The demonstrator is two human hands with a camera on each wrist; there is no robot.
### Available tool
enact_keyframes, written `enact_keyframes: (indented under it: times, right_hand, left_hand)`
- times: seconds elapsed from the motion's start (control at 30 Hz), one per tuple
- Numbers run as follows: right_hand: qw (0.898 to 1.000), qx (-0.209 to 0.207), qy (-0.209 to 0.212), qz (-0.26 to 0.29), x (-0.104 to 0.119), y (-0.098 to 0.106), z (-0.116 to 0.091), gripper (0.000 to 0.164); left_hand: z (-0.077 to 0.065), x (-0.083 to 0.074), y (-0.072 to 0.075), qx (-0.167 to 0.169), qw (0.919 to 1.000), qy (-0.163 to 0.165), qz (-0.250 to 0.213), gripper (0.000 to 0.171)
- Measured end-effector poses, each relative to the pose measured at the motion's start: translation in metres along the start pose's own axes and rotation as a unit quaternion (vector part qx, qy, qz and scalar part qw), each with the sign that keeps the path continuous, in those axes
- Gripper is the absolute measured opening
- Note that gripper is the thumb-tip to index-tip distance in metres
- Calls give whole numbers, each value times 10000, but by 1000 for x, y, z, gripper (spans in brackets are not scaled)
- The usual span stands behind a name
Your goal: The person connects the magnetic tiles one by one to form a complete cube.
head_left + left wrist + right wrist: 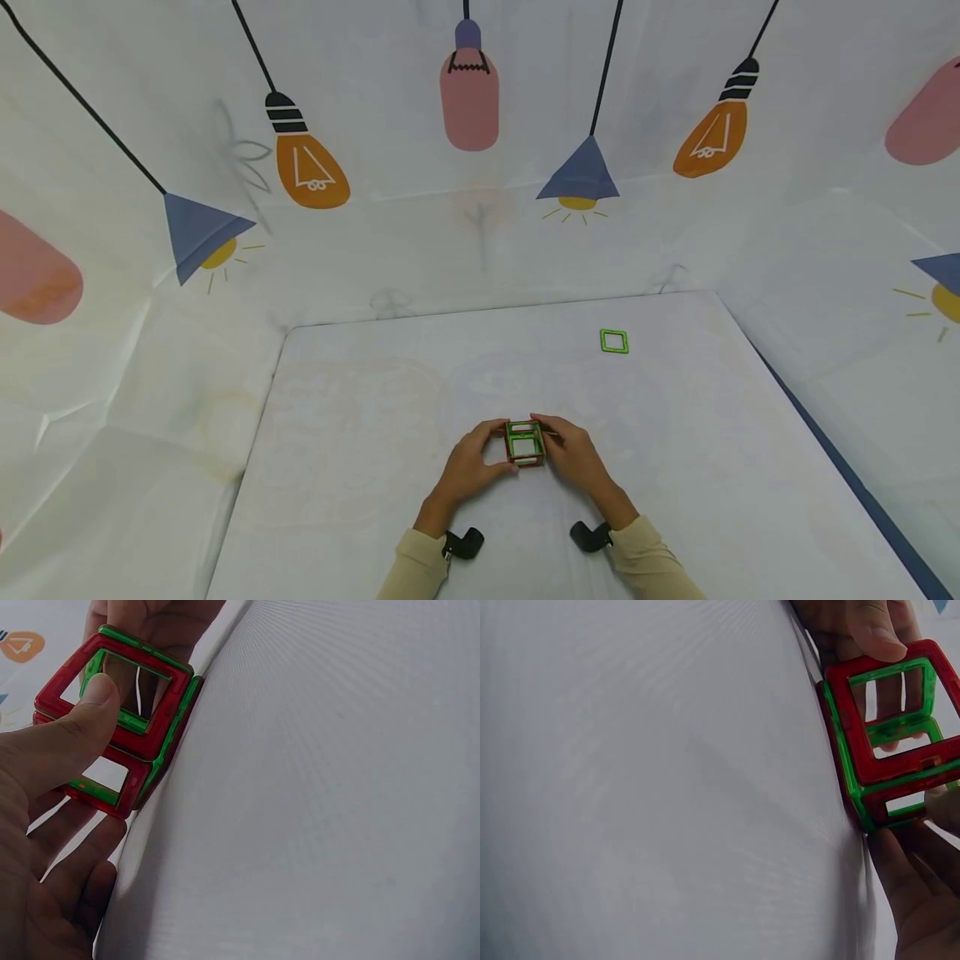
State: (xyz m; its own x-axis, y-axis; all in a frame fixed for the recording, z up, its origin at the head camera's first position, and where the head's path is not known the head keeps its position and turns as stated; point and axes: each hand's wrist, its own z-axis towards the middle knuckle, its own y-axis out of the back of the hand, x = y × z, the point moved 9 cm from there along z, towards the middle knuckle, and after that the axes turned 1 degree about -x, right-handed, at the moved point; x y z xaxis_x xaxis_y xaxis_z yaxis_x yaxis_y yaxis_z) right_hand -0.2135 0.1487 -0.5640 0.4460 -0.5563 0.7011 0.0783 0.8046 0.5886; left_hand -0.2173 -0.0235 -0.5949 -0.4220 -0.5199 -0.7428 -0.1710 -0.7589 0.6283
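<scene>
A small box of red and green magnetic square tiles (524,437) sits low over the white table, between both hands. My left hand (471,465) grips it from the left. In the left wrist view, that thumb lies across a red tile (139,742) and the other fingers are under and behind the box. From the right, my right hand (579,457) holds the opposite side; in the right wrist view its thumb (943,808) presses a lower tile, with fingers beneath. Red and green frames meet at the box's edges, and their centres are see-through.
A single green square tile (615,350) lies farther back on the white table (360,500), right of the box. A white sheet printed with lamps and bulbs (390,242) rises behind and at both sides. Each wrist carries a small black camera (467,543).
</scene>
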Motion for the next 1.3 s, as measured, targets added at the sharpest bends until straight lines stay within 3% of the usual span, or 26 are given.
enact_keyframes:
  times: [0.13, 0.27, 0.5, 0.63, 0.77, 0.9, 1.07, 1.3]
  right_hand:
    - [9995, 265, 163, 67, 0, 2, 4, 37]
    - [9991, 403, 38, 107, -14, 15, 14, 34]
    - [9933, 130, -986, -589, -68, 66, 43, 23]
    - [9818, 70, -1563, -1080, -102, 98, 61, 25]
    - [9678, 336, -2100, -1346, -134, 119, 79, 32]
    - [9562, 877, -2376, -1466, -154, 124, 94, 42]
    - [9450, 1503, -2325, -1742, -161, 121, 107, 57]
    - [9391, 1839, -2315, -1754, -173, 114, 113, 70]
  left_hand:
    - [1, 0, 2, -27, 10000, -18, 42, 78]
    - [2, -1, 4, -65, 10000, -33, 42, 78]
    - [2, -2, 8, -177, 9997, -108, 124, 78]
    - [2, 0, 9, -188, 9997, -103, 154, 78]
    - [3, 3, 10, -146, 9998, -48, 87, 78]
    - [4, 3, 9, -125, 9999, -4, -57, 78]
    - [3, 3, 5, -120, 9995, 67, -286, 75]
    - [0, 2, 4, -182, 9993, 67, -314, 74]
